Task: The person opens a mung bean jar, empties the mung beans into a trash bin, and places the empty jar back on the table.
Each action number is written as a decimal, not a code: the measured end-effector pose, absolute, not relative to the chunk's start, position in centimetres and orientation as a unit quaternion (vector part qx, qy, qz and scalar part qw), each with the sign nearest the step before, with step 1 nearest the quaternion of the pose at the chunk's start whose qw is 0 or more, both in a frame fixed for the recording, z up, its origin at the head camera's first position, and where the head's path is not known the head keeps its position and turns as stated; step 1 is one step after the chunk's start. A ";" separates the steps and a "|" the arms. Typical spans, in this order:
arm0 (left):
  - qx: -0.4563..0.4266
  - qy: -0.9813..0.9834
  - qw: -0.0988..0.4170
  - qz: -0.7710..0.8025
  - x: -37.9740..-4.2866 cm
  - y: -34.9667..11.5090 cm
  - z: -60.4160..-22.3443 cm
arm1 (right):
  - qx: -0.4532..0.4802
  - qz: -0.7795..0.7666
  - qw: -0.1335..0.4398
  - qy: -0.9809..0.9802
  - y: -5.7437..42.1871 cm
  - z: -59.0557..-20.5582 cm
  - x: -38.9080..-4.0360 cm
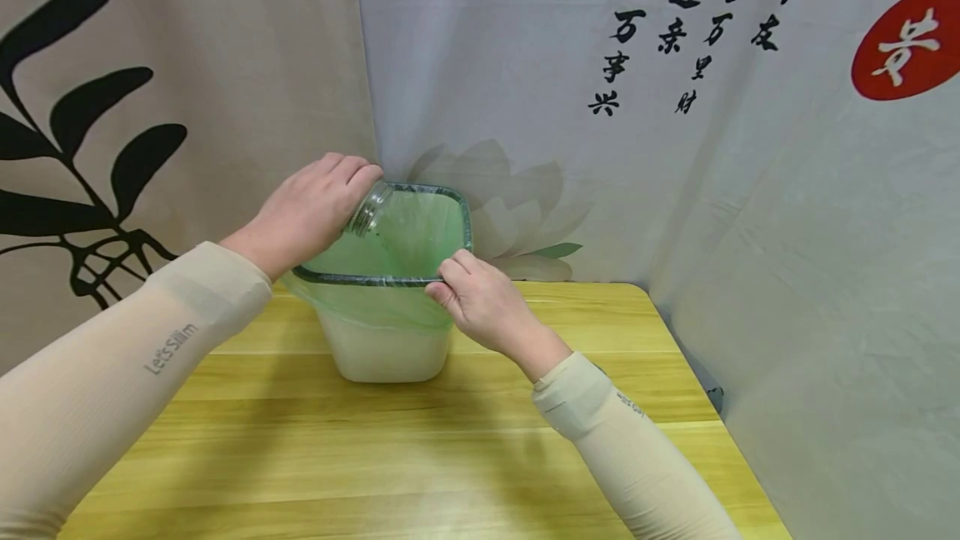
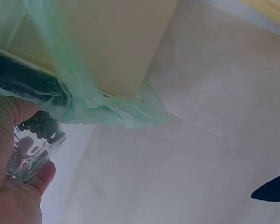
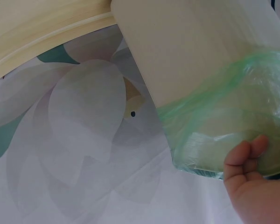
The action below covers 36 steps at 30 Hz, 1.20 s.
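A pale bin point(image 1: 386, 354) lined with a translucent green plastic bag point(image 1: 431, 227) stands on the table, its dark rim point(image 1: 360, 278) wrapped by the bag. My left hand point(image 1: 318, 202) grips a clear jar point(image 1: 369, 211) tipped over the bin's mouth. In the left wrist view, dark round pellets point(image 2: 41, 125) show inside the jar. My right hand point(image 1: 487, 300) pinches the bin's rim at the near right corner, fingers over the bag's folded edge. That grip on the bag also appears in the right wrist view, where the hand point(image 3: 254, 186) lies at lower right.
The wooden table point(image 1: 375, 457) extends in front of the bin and to its right. A printed cloth backdrop point(image 1: 517, 65) with dark characters, leaves and a lotus stands right behind the bin. More cloth hangs along the table's right edge.
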<state>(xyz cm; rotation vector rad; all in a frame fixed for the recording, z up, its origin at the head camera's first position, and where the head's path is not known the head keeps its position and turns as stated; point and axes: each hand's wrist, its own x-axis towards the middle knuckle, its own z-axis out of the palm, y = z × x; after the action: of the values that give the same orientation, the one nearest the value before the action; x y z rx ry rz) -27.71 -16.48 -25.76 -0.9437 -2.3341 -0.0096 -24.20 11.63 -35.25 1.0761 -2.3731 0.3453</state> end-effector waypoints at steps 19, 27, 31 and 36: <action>-0.366 -0.876 0.314 0.015 -27.8 -16.5 -25.9 | 0.408 0.131 0.273 -0.861 11.6 -35.3 -24.1; -0.369 -0.873 0.319 0.018 -27.8 -16.5 -25.8 | 0.407 0.132 0.273 -0.862 11.6 -35.4 -24.3; -0.370 -0.872 0.320 0.020 -27.8 -16.4 -25.8 | 0.406 0.133 0.271 -0.863 11.7 -35.4 -24.2; -0.371 -0.872 0.319 0.024 -27.7 -16.4 -25.8 | 0.403 0.133 0.268 -0.865 11.7 -35.4 -24.2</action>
<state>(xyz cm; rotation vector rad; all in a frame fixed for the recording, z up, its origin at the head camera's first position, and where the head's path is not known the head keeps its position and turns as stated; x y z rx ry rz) -27.72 -16.43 -25.79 -0.9744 -2.2931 0.0625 -24.16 11.66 -35.36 1.0868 -2.3343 0.3597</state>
